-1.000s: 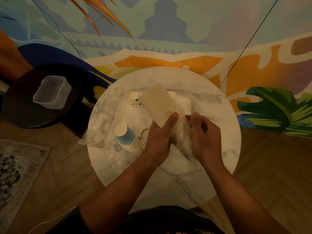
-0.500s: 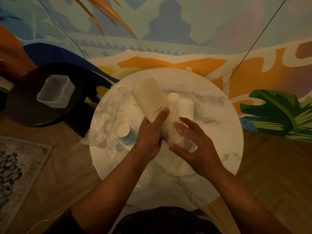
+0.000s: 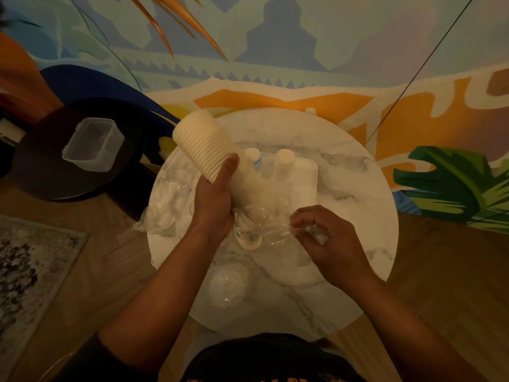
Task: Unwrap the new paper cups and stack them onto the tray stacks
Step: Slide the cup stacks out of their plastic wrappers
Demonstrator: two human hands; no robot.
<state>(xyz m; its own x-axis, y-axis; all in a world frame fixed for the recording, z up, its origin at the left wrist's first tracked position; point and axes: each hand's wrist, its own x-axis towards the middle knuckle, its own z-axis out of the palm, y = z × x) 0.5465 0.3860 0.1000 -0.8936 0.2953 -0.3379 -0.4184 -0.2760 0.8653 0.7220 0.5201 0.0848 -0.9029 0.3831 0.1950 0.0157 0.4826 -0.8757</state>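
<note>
My left hand (image 3: 213, 201) grips a long stack of cream paper cups (image 3: 202, 147), tilted up and to the left above the round marble table (image 3: 358, 205). Clear plastic wrap (image 3: 261, 205) trails off the stack's lower end, and my right hand (image 3: 322, 235) pinches that wrap, stretched out to the right. Behind the hands, a white tray (image 3: 308, 172) carries two upright cup stacks: one plain cream (image 3: 283, 161), one with a blue band (image 3: 254, 158). A printed cup stack (image 3: 248, 238) stands under the wrap, just right of my left wrist.
Crumpled clear wrap (image 3: 168, 199) lies on the table's left side and more (image 3: 227, 282) near the front edge. A dark round side table (image 3: 41, 166) at the left holds a clear plastic container (image 3: 92, 144). A patterned rug (image 3: 30, 266) covers the wooden floor.
My left hand has lifted the cream stack up and left. My right hand has closed on the wrap and drawn it right and toward me, baring more of the stack.
</note>
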